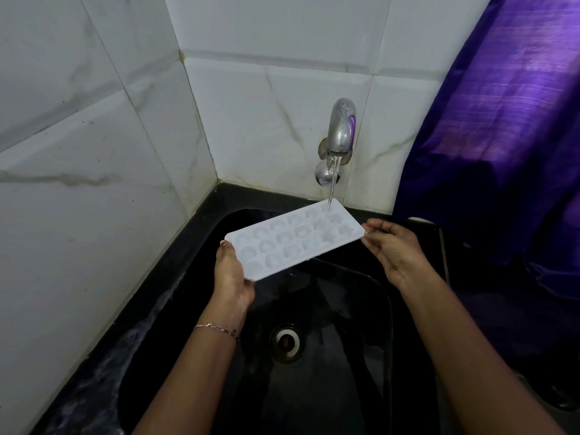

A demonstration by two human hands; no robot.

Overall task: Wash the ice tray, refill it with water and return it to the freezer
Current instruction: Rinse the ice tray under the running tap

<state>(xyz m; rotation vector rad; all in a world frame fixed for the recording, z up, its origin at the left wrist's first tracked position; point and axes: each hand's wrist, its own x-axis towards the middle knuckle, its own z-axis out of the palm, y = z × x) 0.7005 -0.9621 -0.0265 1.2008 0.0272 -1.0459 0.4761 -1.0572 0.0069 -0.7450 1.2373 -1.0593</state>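
Where the stream of water [333,183] meets it, the ice tray [295,238] is held in the air over the sink [351,309], its far right end under the flow.

Item: ice tray. White plastic, long rectangle, three rows of small shaped cavities, open side up. It lies slantwise, from near left to far right, and is slightly tilted. Whether the cavities hold water cannot be told.

Item: left hand [232,274]. It grips the tray's near left end, thumb along the edge and the fingers hidden under the tray. A thin chain bracelet [216,328] sits on the wrist.

Item: right hand [392,249]. Palm turned up, fingers loosely curled. Its fingertips pinch the tray's right corner at the rim.

Item: tap [341,127]. Dull metal, fixed to the far wall, spout pointing down, running. A round knob [323,175] sits just below it, to the left of the stream.

Item: sink. Black and glossy, set into a black counter [175,277] that shows wet patches along its left side. A round metal drain [286,342] lies in the basin floor, nearer than the tray.

Item: wall tiles [94,152]. White with grey veining, meeting in a corner to the left of the tap.

Item: purple cloth [502,120]. It hangs at the right, from the top edge down past the counter.
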